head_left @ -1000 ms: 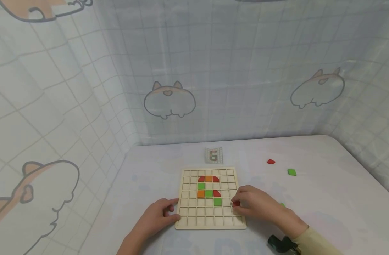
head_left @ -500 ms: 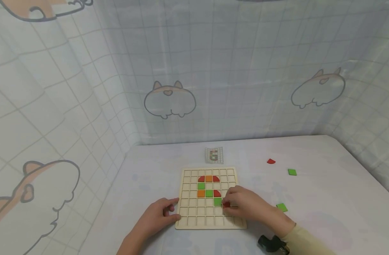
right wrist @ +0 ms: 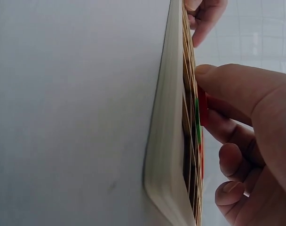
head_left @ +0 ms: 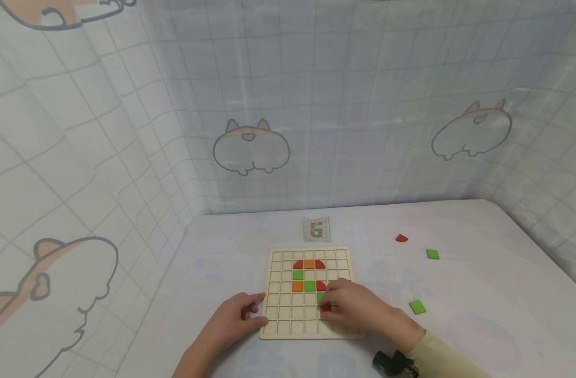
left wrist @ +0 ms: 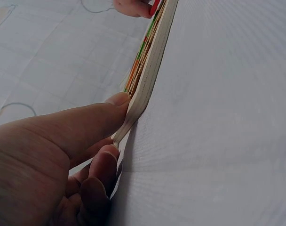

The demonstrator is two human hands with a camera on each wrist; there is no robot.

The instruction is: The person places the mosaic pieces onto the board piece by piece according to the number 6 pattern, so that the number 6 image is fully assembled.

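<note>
A square wooden grid board (head_left: 285, 328) lies on the table. Set in its cells are orange tiles (head_left: 297, 286), green tiles (head_left: 309, 286) and red quarter-round tiles (head_left: 320, 264). Above the cell just below the lower green tile, my right hand (head_left: 354, 304) pinches a red tile (right wrist: 202, 106) between thumb and fingers, close over the board; the fingers hide much of its shape. At the board's left edge, my left hand (head_left: 233, 320) rests with its thumb tip and index fingertip spread along the rim. The left wrist view shows that thumb (left wrist: 117, 99) on the board's corner.
Behind the board lies a small pattern card (head_left: 317, 230) with a coloured figure on a grid. To the right are a loose red quarter-round tile (head_left: 401, 238), a green tile (head_left: 432, 254) and a nearer green tile (head_left: 417, 307). A printed curtain (head_left: 354, 131) encloses the table.
My right hand has moved left over the board with the red tile, from the right edge to the cell below the lower green tile. The left hand has stayed still.
</note>
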